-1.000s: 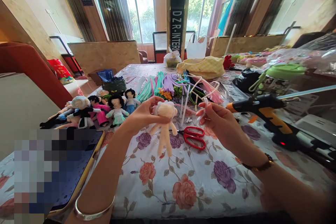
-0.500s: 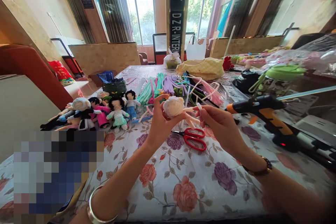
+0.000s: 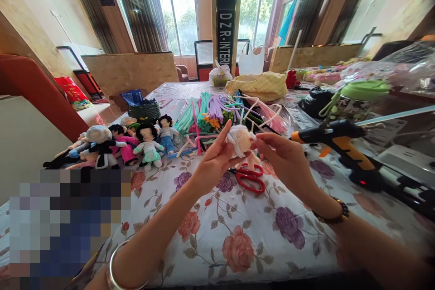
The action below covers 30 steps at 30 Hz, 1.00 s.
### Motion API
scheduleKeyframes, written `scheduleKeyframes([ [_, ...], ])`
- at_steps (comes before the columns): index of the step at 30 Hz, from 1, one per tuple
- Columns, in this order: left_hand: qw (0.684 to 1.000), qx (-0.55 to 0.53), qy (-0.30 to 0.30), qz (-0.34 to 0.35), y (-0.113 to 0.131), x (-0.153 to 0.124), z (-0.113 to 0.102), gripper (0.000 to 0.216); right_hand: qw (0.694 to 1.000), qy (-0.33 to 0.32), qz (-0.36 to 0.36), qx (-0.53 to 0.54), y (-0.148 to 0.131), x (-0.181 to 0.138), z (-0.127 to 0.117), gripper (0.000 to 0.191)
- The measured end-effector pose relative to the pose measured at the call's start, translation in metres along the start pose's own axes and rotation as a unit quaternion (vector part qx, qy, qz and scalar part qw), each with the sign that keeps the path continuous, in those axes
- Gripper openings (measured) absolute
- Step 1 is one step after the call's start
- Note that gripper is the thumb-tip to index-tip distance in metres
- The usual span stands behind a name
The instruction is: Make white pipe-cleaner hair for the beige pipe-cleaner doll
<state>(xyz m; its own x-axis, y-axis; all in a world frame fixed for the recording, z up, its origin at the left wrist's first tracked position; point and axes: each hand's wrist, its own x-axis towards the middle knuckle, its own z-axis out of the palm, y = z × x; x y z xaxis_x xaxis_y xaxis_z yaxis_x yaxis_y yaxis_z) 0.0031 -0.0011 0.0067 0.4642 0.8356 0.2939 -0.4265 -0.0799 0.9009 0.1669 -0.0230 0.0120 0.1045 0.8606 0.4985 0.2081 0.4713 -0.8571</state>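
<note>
My left hand (image 3: pixel 215 157) is wrapped round a small doll (image 3: pixel 245 139) with a cream-coloured round head and white fuzzy strips over it. The doll's pale limbs hang below, partly hidden by my fingers. On the head's right side, my right hand (image 3: pixel 283 152) pinches the end of a white fuzzy strip (image 3: pixel 253 136), which looks like pipe cleaner. Just under the doll, red-handled scissors (image 3: pixel 250 180) lie on the flowered tablecloth (image 3: pixel 204 244), their blades partly covered by my left hand.
Several finished dolls (image 3: pixel 147 145) sit at the left. Bundles of coloured pipe cleaners (image 3: pixel 215 106) lie beyond my hands. A black and orange glue gun (image 3: pixel 350 145) stands to the right, near a green-lidded bottle (image 3: pixel 360 97). Behind are a yellow checked bag (image 3: pixel 258 86) and plastic bags (image 3: pixel 220 74).
The doll has turned in my left hand, so white strips now show across its head. My right hand has brought the white strip from apart to against the head's right side.
</note>
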Motion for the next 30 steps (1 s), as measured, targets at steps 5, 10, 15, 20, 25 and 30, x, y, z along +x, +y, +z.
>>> scheduleKeyframes([
  [5, 0.998, 0.058, -0.015, 0.029, 0.002, 0.002, -0.005, 0.062, 1.0, 0.012, -0.017, -0.013, 0.001, 0.0, -0.002, 0.009],
  [10, 0.995, 0.083, 0.005, 0.057, 0.001, 0.003, -0.009, 0.053, 0.999, 0.005, -0.031, -0.02, 0.001, -0.002, -0.001, 0.011],
  [15, 0.988, 0.121, 0.036, 0.085, 0.0, 0.004, -0.007, 0.047, 0.998, -0.004, -0.047, -0.035, -0.006, -0.006, 0.002, 0.011],
  [20, 0.984, 0.129, 0.042, 0.111, 0.002, 0.004, -0.001, 0.044, 0.997, -0.032, -0.066, 0.002, -0.006, -0.006, 0.002, 0.011],
  [25, 0.982, 0.142, 0.045, 0.117, 0.002, 0.001, 0.001, 0.043, 0.997, -0.034, -0.059, 0.023, -0.003, -0.006, 0.002, 0.011],
  [30, 0.977, 0.148, 0.051, 0.143, -0.001, 0.0, 0.0, 0.044, 0.998, -0.025, -0.046, 0.022, -0.004, -0.006, 0.003, 0.012],
])
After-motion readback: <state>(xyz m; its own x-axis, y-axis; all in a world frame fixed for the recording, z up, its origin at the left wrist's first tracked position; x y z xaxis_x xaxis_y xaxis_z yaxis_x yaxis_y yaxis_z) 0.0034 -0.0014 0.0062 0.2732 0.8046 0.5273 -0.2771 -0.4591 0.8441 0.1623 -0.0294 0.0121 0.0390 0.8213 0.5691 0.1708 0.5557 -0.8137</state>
